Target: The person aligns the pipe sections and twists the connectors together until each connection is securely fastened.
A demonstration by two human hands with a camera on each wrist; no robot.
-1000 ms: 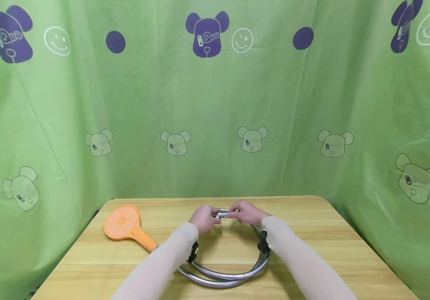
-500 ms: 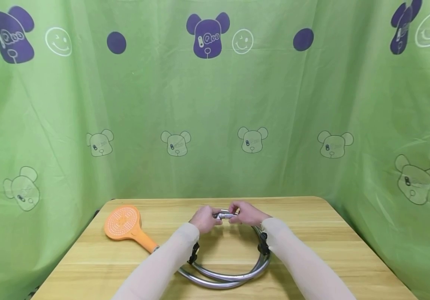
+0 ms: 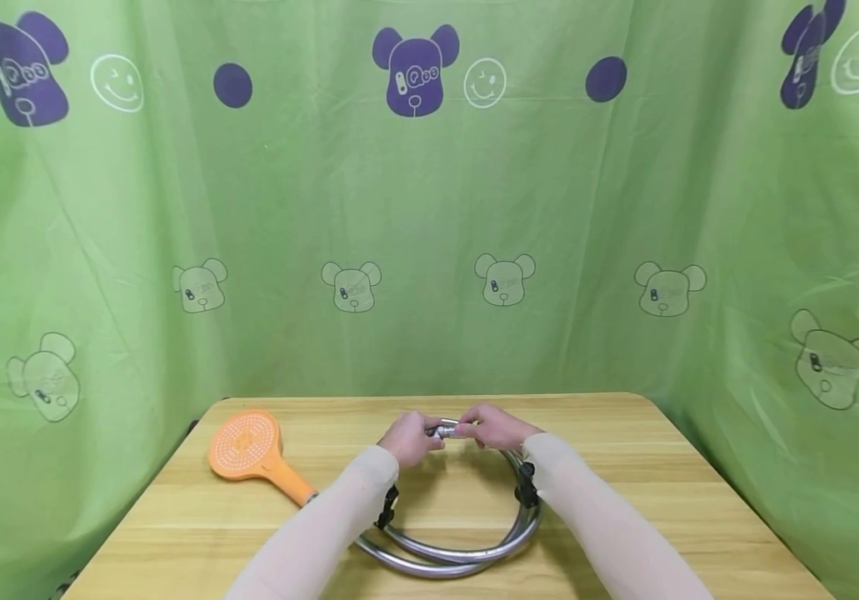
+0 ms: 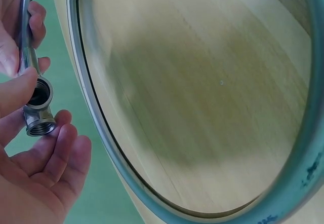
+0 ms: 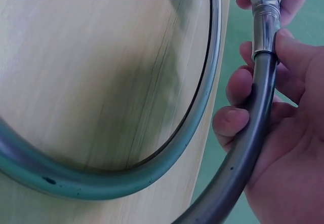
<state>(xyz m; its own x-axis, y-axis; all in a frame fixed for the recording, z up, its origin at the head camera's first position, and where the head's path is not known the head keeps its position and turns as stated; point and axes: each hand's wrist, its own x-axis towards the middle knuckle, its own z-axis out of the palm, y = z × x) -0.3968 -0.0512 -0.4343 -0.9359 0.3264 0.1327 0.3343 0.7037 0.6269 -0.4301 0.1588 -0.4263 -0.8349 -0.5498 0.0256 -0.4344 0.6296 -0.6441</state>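
Note:
A metal tee fitting with threaded openings is pinched between thumb and fingers of my left hand. The silver shower hose has its end connector joined to the tee. My right hand grips this connector end, its fingers curled round the hose and connector in the right wrist view. Both hands are raised over the far middle of the table. An orange shower head lies face up at the left, its handle leading to the hose's other end, partly hidden behind my left sleeve.
The rest of the hose lies looped on the wooden table, between and below my forearms. Green patterned curtains stand behind the table and on both sides. A black strap with a camera sits at my right wrist.
Half a second ago my right fingers were spread off the connector, and now they grip it again. My left hand stays on the tee fitting. The shower head has not moved.

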